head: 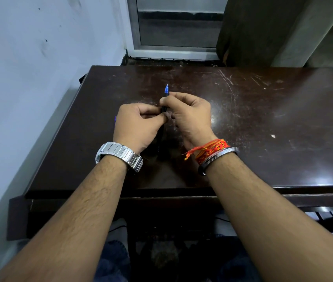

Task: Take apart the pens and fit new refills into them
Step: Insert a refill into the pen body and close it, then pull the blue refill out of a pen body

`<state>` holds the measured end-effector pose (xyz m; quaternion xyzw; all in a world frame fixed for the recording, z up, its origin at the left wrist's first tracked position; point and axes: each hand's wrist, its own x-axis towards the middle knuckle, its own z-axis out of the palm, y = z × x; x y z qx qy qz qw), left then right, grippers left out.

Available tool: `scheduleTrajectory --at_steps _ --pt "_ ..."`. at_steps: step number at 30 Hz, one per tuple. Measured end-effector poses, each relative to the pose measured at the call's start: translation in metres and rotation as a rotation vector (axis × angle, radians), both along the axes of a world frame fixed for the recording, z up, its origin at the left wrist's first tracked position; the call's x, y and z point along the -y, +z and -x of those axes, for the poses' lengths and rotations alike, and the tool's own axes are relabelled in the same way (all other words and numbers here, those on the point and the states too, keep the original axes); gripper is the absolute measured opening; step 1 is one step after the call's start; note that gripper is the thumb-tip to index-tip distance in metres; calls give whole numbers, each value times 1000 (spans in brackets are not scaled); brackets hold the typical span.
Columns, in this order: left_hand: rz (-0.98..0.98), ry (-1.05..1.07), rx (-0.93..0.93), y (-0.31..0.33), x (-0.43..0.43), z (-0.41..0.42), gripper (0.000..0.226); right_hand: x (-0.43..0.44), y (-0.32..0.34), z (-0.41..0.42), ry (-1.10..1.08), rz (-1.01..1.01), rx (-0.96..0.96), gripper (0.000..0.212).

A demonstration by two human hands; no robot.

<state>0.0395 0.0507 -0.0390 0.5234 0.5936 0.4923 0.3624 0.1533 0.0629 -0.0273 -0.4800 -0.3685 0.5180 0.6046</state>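
Observation:
A black pen (pixel 164 109) with a blue tip section and a metal point stands tilted away from me over the middle of the dark table (pixel 263 119). My left hand (pixel 139 124) grips its black barrel, whose lower end runs down between my wrists. My right hand (pixel 189 115) pinches the pen just below the blue tip, thumb and fingers curled round it. A small blue piece (pixel 115 118) peeks out just left of my left hand; most of it is hidden.
The scratched table top stands against a white wall (pixel 29 68) on the left, with a metal-framed door (pixel 173 27) behind. The table's front edge (pixel 182 193) runs under my forearms. My knees show below it.

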Motion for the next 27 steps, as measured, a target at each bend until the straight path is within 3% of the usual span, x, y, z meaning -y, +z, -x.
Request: scheduleTrajectory --at_steps 6,19,23,27 --pt "9 14 4 2 1 4 14 -1 2 -2 39 7 -12 3" --pt "-51 42 -133 6 3 1 17 -9 -4 -7 38 -16 20 13" --pt "-23 215 -100 7 -2 13 13 -15 -9 -14 -94 26 160 26" --pt "-36 337 -143 11 -3 24 15 -16 -15 -20 -128 47 388 14"
